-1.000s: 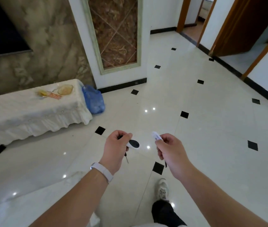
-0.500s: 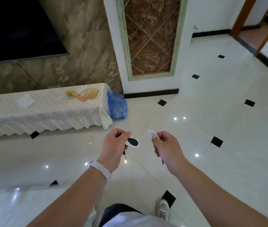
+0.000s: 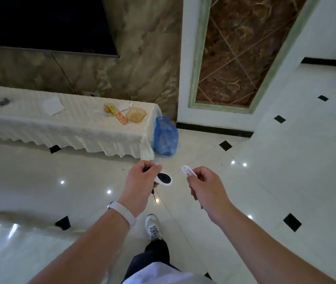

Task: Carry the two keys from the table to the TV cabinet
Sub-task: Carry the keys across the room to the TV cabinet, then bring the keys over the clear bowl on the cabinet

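1. The left hand is closed around one key: its oval white fob with a dark centre sticks out to the right of the fingers, and a thin metal blade hangs below the palm.
2. The right hand pinches a second key by its slim white tag, which points up and to the left; a small dark tip shows under the hand.
3. Both keys are held in the air over the glossy white floor — near each other but not touching.
4. Ahead stands the TV cabinet, low and draped in a white cloth, under a dark screen.
5. On its right end lie an amber glass dish and some orange packets; a white paper lies further left.
6. A blue plastic bag sits on the floor — right against the cabinet's right end.
7. A white band circles the left wrist; one white shoe shows below.
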Motion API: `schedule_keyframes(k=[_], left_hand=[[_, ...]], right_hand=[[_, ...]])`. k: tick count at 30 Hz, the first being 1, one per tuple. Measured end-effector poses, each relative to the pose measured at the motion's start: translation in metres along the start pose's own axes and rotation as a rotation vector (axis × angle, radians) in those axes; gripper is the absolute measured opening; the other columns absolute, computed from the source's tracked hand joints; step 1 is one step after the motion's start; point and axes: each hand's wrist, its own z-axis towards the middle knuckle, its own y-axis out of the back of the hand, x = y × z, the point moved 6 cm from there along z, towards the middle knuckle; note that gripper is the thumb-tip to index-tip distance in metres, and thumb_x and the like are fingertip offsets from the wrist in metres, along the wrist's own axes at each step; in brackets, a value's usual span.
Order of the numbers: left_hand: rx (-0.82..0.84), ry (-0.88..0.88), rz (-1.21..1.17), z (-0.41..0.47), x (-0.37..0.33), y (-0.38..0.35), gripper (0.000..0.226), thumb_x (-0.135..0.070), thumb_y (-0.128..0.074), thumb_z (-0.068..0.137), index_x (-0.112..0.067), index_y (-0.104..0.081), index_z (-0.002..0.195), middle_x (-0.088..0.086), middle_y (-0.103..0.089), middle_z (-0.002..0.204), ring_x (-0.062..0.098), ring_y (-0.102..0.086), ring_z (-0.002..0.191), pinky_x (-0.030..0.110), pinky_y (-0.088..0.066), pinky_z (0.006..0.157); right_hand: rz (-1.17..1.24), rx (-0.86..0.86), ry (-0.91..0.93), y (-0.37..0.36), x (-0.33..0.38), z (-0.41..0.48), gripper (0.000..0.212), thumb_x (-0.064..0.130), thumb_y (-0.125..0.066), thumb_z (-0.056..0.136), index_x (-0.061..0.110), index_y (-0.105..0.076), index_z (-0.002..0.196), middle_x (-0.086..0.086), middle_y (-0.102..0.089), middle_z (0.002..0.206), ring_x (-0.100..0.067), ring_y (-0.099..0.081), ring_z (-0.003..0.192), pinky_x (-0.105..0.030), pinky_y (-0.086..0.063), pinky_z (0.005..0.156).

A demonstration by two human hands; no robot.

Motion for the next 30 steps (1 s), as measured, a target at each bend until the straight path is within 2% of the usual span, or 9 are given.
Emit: schedule_keyframes(k=[5,9,12,15,18,22,26,30], left_hand=[[-0.033,0.037,-0.062,0.098,-0.021,0.021,0.013,-0.018,-0.07,0.079,-0.014,-0.059,0.072,0.008,-0.059,0.066,0.016,-0.048,0.05,0.024,-0.039,0.04],[-0.049,-0.028,-0.044,0.171,-0.064,0.051,0.016,-0.022,-0.07,0.078,-0.016,-0.058,0.069,0.0,-0.056,0.056,0.012,-0.047,0.045,0.023,-0.039,0.038],[-0.081,-0.072,-0.035,0.214,-0.095,0.075,0.015,-0.02,-0.069,0.08,-0.016,-0.059,0.07,0.002,-0.058,0.061,0.01,-0.048,0.045,0.021,-0.039,0.038],[-0.128,-0.073,-0.028,0.248,-0.112,0.096,0.015,-0.021,-0.069,0.083,-0.016,-0.059,0.072,0.005,-0.058,0.067,0.015,-0.049,0.052,0.019,-0.038,0.037],[-0.164,-0.08,-0.045,0.278,-0.121,0.113,0.016,-0.021,-0.069,0.082,-0.017,-0.058,0.071,0.002,-0.058,0.064,0.017,-0.051,0.053,0.018,-0.038,0.037],[-0.245,-0.033,-0.05,0.319,-0.122,0.13,0.015,-0.021,-0.069,0.083,-0.015,-0.06,0.073,0.0,-0.059,0.062,0.014,-0.052,0.051,0.021,-0.04,0.038],[-0.282,0.007,-0.043,0.364,-0.123,0.127,0.016,-0.019,-0.069,0.082,-0.011,-0.059,0.073,0.006,-0.056,0.062,0.014,-0.048,0.046,0.024,-0.038,0.038],[-0.332,0.027,-0.01,0.426,-0.141,0.114,0.016,-0.018,-0.069,0.082,-0.01,-0.058,0.073,0.007,-0.053,0.061,0.017,-0.046,0.047,0.024,-0.036,0.038]], right_hand=[[-0.06,-0.01,-0.031,-0.039,0.039,0.087,0.007,0.019,-0.058,0.085,0.018,-0.065,0.083,0.001,-0.057,0.056,-0.004,-0.046,0.04,-0.017,-0.034,0.033],[-0.102,-0.004,0.007,-0.079,0.089,0.157,0.01,0.027,-0.061,0.087,0.019,-0.064,0.082,0.0,-0.058,0.058,-0.001,-0.047,0.039,-0.015,-0.034,0.033],[-0.123,0.006,0.045,-0.11,0.124,0.201,0.015,0.031,-0.061,0.089,0.017,-0.063,0.083,-0.002,-0.059,0.061,0.001,-0.047,0.038,-0.014,-0.035,0.034],[-0.127,0.039,0.058,-0.137,0.146,0.235,0.014,0.029,-0.061,0.091,0.019,-0.063,0.082,-0.002,-0.06,0.062,-0.001,-0.048,0.04,-0.013,-0.035,0.033],[-0.163,0.085,0.055,-0.159,0.159,0.269,0.014,0.028,-0.06,0.091,0.019,-0.063,0.081,-0.002,-0.061,0.064,-0.008,-0.05,0.047,-0.013,-0.037,0.035],[-0.147,0.118,0.059,-0.177,0.167,0.321,0.013,0.023,-0.059,0.09,0.016,-0.064,0.08,0.0,-0.06,0.059,-0.004,-0.049,0.041,-0.014,-0.041,0.038],[-0.141,0.165,0.026,-0.19,0.164,0.38,0.011,0.022,-0.06,0.088,0.02,-0.064,0.079,0.005,-0.059,0.052,-0.008,-0.052,0.044,-0.023,-0.044,0.043],[-0.193,0.207,0.016,-0.207,0.173,0.459,0.01,0.025,-0.06,0.086,0.025,-0.063,0.077,0.004,-0.062,0.054,-0.004,-0.053,0.041,-0.026,-0.043,0.046]])
